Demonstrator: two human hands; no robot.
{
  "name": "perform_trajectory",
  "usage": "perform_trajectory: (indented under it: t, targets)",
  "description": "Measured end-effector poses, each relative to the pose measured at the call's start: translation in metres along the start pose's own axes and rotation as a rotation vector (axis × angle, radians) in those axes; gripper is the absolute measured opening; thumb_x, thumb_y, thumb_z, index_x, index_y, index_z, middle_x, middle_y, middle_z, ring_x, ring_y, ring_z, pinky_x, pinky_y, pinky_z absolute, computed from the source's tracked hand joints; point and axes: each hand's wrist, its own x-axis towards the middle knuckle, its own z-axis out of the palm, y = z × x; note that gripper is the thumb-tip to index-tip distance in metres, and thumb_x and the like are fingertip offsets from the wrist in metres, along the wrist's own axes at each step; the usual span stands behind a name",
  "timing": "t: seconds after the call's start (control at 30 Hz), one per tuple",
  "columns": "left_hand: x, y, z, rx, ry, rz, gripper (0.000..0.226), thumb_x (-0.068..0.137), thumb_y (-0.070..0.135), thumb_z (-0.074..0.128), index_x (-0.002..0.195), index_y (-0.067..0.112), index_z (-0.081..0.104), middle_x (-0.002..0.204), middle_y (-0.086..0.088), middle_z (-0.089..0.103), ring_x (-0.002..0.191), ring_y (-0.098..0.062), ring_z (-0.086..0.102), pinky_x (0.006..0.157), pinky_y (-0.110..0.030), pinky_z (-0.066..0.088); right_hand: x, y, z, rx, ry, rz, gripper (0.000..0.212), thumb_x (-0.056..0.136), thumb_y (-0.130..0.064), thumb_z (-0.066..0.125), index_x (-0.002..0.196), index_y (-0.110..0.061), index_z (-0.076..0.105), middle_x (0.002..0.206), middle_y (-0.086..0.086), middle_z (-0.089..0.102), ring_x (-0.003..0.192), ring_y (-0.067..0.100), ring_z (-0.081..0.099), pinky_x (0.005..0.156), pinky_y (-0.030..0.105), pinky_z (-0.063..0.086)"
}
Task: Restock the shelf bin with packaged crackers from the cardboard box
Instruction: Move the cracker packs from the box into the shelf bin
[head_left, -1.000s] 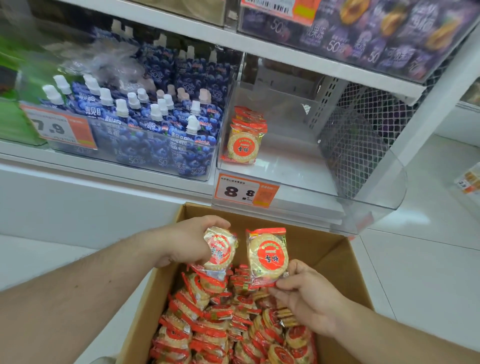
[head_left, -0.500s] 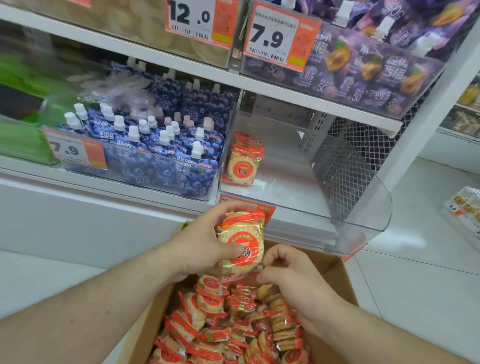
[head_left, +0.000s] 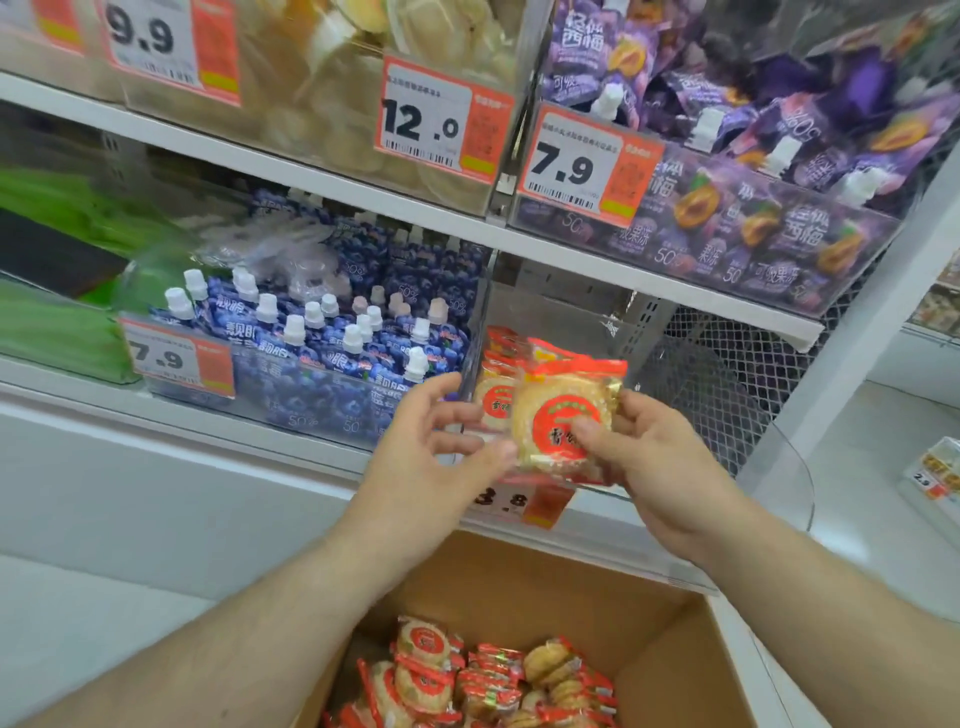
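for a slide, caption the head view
Right hand holds cracker packs at the shelf bin; left hand open.

A shop aisle, likely a snack or convenience store. White metal shelving (head_left: 363, 187) carries clear plastic bins of packaged goods. Orange-and-white price tags are clipped to the bin fronts: one reading 12.0 (head_left: 439, 127) above the shelf edge, one reading 7.9 (head_left: 587, 163) to its right. Below the shelf, blue spouted drink pouches (head_left: 332, 343) fill a bin.
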Motion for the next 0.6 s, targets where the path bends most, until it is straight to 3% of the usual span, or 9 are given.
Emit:
perform_trajectory:
  t: [0.1, 0.17, 0.23, 0.33, 0.43, 0.5, 0.6]
  targets:
    - [0.014, -0.005, -0.008, 0.274, 0.095, 0.098, 0.044, 0.080, 0.018, 0.075, 0.104, 0.047, 0.053, 0.114, 0.017, 0.054, 0.096, 0.008, 0.056, 0.083, -0.009, 0.045, 0.052, 0.001, -0.013, -0.095, 0.065, 0.079, 0.017, 0.091, -0.010, 0.065, 0.107, -0.008, 0.063, 0.091, 0.011, 0.073, 0.064, 0.021, 0.062, 0.069, 0.032, 0.046]
    - [0.018, -0.014, -0.009, 0.407, 0.058, 0.100, 0.039, 0.081, 0.015, 0.072, 0.102, 0.044, 0.057, 0.124, 0.012, 0.049, 0.110, 0.008, 0.049, 0.100, -0.013, 0.037, 0.079, 0.016, -0.011, -0.172, 0.033, 0.181, 0.020, 0.090, -0.010, 0.066, 0.110, -0.007, 0.061, 0.091, 0.012, 0.072, 0.061, 0.019, 0.058, 0.067, 0.032, 0.047]
    - [0.019, -0.019, -0.005, 0.475, -0.040, 0.058, 0.035, 0.083, 0.018, 0.070, 0.108, 0.042, 0.060, 0.136, 0.010, 0.041, 0.128, 0.004, 0.036, 0.108, -0.014, 0.024, 0.098, 0.035, -0.002, -0.244, -0.003, 0.267, 0.025, 0.090, -0.006, 0.066, 0.114, -0.004, 0.059, 0.093, 0.013, 0.071, 0.067, 0.022, 0.060, 0.065, 0.033, 0.051]
    - [0.018, -0.026, -0.003, 0.536, -0.123, 0.049, 0.030, 0.086, 0.023, 0.069, 0.112, 0.037, 0.066, 0.141, 0.015, 0.032, 0.127, 0.010, 0.026, 0.103, -0.008, 0.016, 0.118, 0.058, 0.013, -0.348, -0.003, 0.320, 0.022, 0.090, -0.007, 0.067, 0.110, -0.002, 0.060, 0.091, 0.013, 0.070, 0.075, 0.026, 0.061, 0.075, 0.039, 0.054]
    - [0.018, -0.028, -0.003, 0.545, -0.117, 0.059, 0.022, 0.087, 0.021, 0.068, 0.103, 0.035, 0.069, 0.146, 0.014, 0.031, 0.121, 0.014, 0.023, 0.089, 0.009, 0.009, 0.129, 0.065, 0.020, -0.453, 0.018, 0.346, 0.011, 0.089, -0.008, 0.069, 0.094, -0.005, 0.060, 0.087, 0.012, 0.068, 0.073, 0.022, 0.062, 0.079, 0.038, 0.057]
    - [0.018, -0.029, -0.003, 0.544, -0.107, 0.053, 0.023, 0.085, 0.017, 0.068, 0.099, 0.035, 0.068, 0.147, 0.013, 0.031, 0.120, 0.014, 0.023, 0.080, 0.015, 0.006, 0.133, 0.066, 0.023, -0.472, 0.010, 0.364, 0.017, 0.082, -0.006, 0.075, 0.092, -0.006, 0.061, 0.091, 0.013, 0.070, 0.078, 0.023, 0.065, 0.078, 0.037, 0.059]
    - [0.017, -0.030, -0.001, 0.530, -0.091, 0.050, 0.029, 0.081, 0.011, 0.068, 0.093, 0.037, 0.067, 0.145, 0.013, 0.032, 0.120, 0.013, 0.027, 0.079, 0.015, 0.008, 0.140, 0.066, 0.026, -0.527, 0.045, 0.373, 0.029, 0.073, -0.007, 0.083, 0.095, -0.006, 0.064, 0.093, 0.013, 0.072, 0.084, 0.026, 0.071, 0.075, 0.039, 0.061]
